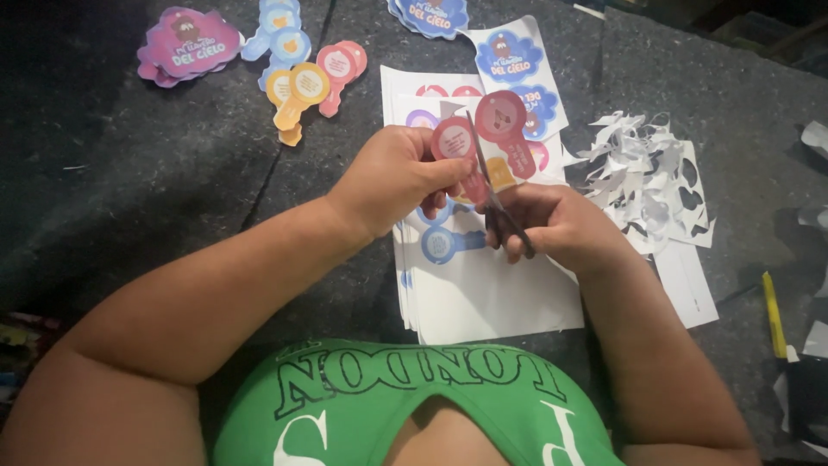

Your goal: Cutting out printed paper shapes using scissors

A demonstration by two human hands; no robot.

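Left hand (392, 177), closed, thumb and fingers pinching a strip of red key-shaped cutouts (483, 142) by its left edge, held up above the stack of printed sheets (483, 285). 2 red round heads visible on the strip, each with a pale circle in the middle, a small yellow patch below them.

Right hand (561, 226), curled shut around the handles of a pair of scissors (493, 185); handles hidden inside the fist. Blades pointing up and away, crossing the strip between the 2 red heads, touching the paper. Whether the blades are parted or together: cannot tell, too thin and blurred.

Under both hands, white sheets with blue and purple key shapes, lying on dark grey felt (172, 198).

To the right, just beside the sheets, a heap of white paper scraps (642, 177). Top left, a small pile of pink cloud-shaped cutouts (185, 45). Next to it, loose cut keys (302, 73) in blue, yellow and pink, overlapping. Top centre, blue cloud cutouts (431, 15), partly cut off by the frame edge. Far right, a yellow pencil (774, 312) on the felt, well apart from the hands.

Bottom of view, a green shirt (414, 410) with white lettering.
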